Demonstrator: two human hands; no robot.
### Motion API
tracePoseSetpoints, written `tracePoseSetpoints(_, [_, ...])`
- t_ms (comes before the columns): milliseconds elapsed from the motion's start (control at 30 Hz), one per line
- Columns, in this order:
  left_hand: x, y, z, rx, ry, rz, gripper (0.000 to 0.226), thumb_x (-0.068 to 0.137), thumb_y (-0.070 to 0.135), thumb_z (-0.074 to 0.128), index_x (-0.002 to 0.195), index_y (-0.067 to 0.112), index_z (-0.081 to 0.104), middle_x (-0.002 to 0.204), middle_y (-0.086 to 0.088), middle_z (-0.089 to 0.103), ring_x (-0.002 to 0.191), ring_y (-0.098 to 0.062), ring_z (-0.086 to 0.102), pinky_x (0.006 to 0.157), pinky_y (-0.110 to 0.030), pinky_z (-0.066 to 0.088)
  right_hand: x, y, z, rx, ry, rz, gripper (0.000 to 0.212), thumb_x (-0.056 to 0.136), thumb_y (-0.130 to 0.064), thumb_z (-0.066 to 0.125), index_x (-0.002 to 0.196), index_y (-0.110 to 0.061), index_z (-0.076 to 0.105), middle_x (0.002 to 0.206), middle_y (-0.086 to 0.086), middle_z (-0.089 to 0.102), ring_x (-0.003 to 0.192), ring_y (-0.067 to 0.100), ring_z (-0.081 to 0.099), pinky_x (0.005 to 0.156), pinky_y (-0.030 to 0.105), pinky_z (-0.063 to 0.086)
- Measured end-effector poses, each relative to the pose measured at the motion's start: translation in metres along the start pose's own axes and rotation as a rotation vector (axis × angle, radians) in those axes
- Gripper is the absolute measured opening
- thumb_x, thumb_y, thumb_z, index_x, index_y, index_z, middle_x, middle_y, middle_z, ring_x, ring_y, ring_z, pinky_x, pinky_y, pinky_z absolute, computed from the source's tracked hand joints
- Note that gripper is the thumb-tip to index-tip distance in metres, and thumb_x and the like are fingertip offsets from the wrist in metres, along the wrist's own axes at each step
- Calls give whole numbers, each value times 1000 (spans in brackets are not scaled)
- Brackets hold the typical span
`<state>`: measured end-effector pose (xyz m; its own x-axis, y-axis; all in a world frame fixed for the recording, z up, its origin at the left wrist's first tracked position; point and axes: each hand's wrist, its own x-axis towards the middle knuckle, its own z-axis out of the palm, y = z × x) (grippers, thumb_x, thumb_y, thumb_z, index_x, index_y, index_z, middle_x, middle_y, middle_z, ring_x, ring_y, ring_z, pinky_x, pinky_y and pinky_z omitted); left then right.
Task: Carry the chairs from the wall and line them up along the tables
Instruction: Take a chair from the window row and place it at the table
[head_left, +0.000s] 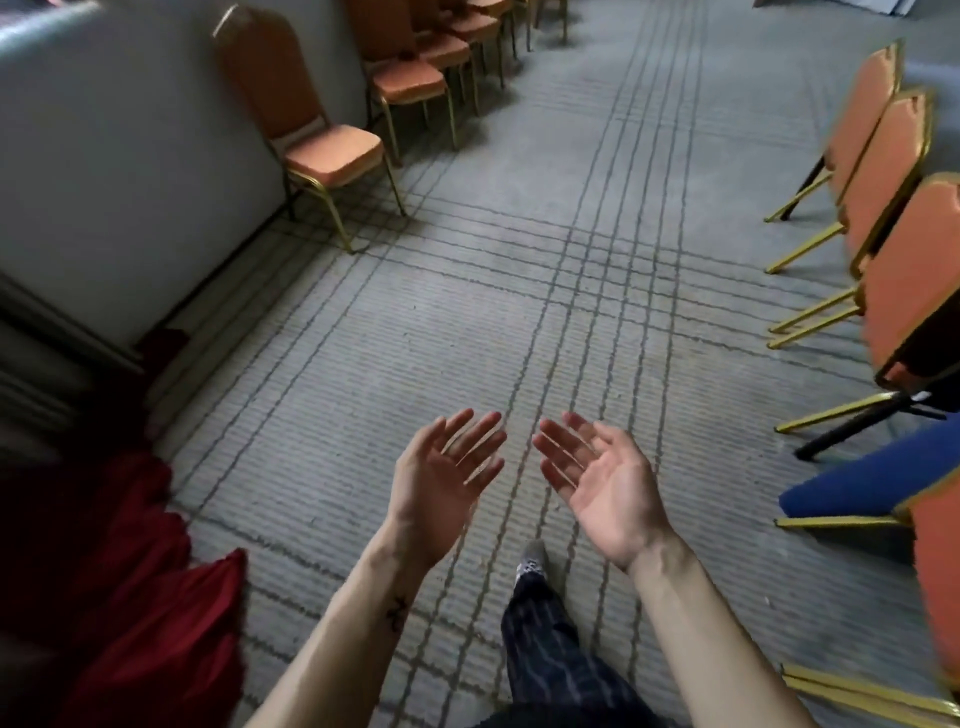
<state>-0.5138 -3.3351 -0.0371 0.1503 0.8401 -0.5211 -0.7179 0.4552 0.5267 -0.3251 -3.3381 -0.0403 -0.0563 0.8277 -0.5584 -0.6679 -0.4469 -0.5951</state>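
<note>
Chairs by the wall, seats facing the carpet. Our left hand and right hand: empty, fingers spread.

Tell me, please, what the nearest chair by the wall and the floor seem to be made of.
The nearest chair by the wall: seat and back look like padded orange fabric, matt and softly puffed; its legs look like thin metal tube with a shiny gold finish. The floor: apparently grey carpet, matt, ribbed in rows with dark woven lines.
</note>
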Motion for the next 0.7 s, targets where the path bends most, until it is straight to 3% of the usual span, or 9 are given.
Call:
tracePoseSetpoints(233, [80,83,5,-39,159,180,44,101,35,43,135,10,55,133,-15,68,132,-34,59,116,-50,36,150,-34,88,-109,-180,155,37,103,-35,40,127,-15,61,130,12,70,115,23,69,95,37,48])
tracePoseSetpoints(433, [118,140,5,-115,229,276,46,103,34,42,140,8,53,133,-15,68,133,-34,57,119,-51,34,214,-52,163,-197,-308,248,39,104,-34,39,129,-13,60,124,11,73,114,22,69,95,35,49])
tracePoseSetpoints(700, [213,225,-22,-152,257,290,45,104,34,42,139,8,53,134,-15,67,130,-32,60,116,-50,38,325,-50,238,-237,-283,307,40,103,-33,42,132,-11,59,128,13,71,117,25,69,97,37,49])
